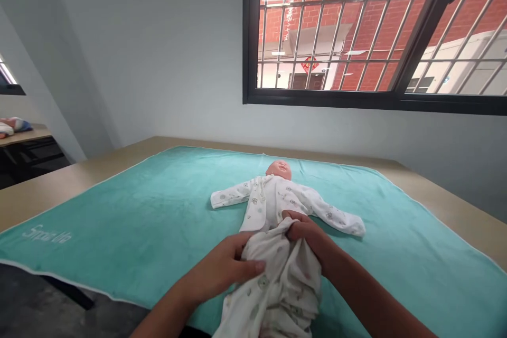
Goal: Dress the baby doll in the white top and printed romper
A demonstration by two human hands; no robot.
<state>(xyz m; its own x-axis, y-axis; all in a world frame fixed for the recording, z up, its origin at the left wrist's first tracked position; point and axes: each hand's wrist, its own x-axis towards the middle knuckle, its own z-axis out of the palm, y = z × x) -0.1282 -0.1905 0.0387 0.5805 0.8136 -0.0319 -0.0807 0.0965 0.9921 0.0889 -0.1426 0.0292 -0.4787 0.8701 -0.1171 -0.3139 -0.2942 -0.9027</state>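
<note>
A baby doll (279, 169) lies on its back on a teal blanket (138, 216), head toward the window. It wears a white printed sleepsuit (273, 198) with both sleeves spread out sideways. The lower part of the sleepsuit (277, 285) is bunched up near me. My left hand (222, 269) grips the bunched cloth from the left, fingers curled round it. From the right, my right hand (307, 235) pinches the same cloth near the doll's waist. The doll's legs are hidden under the fabric.
The blanket covers a wooden table (455, 200) against a grey wall. A barred window (376, 31) is above. At far left stands another table (24, 134) with folded cloth on it. Dark floor shows at bottom left.
</note>
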